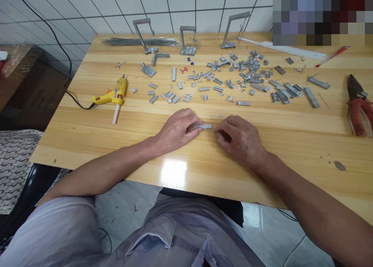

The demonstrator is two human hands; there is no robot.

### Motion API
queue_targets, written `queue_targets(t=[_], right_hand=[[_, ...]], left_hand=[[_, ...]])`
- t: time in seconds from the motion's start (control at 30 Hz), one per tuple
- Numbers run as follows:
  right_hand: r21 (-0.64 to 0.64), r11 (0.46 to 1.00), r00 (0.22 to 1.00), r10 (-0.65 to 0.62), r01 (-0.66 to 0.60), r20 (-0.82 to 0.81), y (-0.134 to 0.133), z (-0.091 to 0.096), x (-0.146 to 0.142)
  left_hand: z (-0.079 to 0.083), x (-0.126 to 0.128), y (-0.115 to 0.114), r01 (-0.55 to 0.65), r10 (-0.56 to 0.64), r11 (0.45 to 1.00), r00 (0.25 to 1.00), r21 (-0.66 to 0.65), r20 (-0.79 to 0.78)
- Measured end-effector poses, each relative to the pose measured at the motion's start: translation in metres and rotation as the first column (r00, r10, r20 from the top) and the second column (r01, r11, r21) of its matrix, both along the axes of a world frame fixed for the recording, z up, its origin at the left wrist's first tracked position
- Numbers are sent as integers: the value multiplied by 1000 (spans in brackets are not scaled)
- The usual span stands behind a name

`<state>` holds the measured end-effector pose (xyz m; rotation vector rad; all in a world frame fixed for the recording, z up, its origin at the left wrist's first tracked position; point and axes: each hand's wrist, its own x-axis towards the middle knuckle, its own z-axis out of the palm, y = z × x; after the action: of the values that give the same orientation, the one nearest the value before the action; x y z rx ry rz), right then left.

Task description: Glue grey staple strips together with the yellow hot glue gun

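My left hand (182,128) pinches a short grey strip (206,126) between thumb and fingertips, low over the wooden table. The strip's free end points toward my right hand (240,136), which is a small gap away. The right fingers are curled together, and whatever they may hold is hidden. Beyond both hands lie several loose grey pieces, among them a short bar (244,103) and a small folded piece (205,97).
A yellow glue gun (113,95) lies at left, its cord running off the table (96,142). Red-handled pliers (359,107) lie at right. Along the back stand grey frames (188,39) near a wire bundle (125,42), a white strip (291,49) and a red pen (332,57).
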<state>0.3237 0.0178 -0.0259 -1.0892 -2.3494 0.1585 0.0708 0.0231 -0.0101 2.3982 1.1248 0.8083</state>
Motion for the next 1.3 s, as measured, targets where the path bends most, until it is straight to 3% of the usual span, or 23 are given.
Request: queue_targets(t=[0.23,0.8,1.03,1.2,1.3], right_hand=[[5,1000,1000,7,-7,11,-1,0,2],[-10,999,993,43,-42,109,7,0,-5],[-32,998,999,51,-50,4,4,0,-3],[-14,999,997,53,-53,49,1,1,-5],[-46,998,999,36,-38,-38,1,3,-2]], left_hand=[[0,-1,-2,-48,49,998,998,-27,39],[-2,-1,-2,-15,15,1000,1000,-6,21],[-4,-3,-2,-21,21,999,1000,33,4],[-10,-5,-1,-25,23,997,1000,74,18],[-9,-4,-1,-11,10,998,1000,55,25]])
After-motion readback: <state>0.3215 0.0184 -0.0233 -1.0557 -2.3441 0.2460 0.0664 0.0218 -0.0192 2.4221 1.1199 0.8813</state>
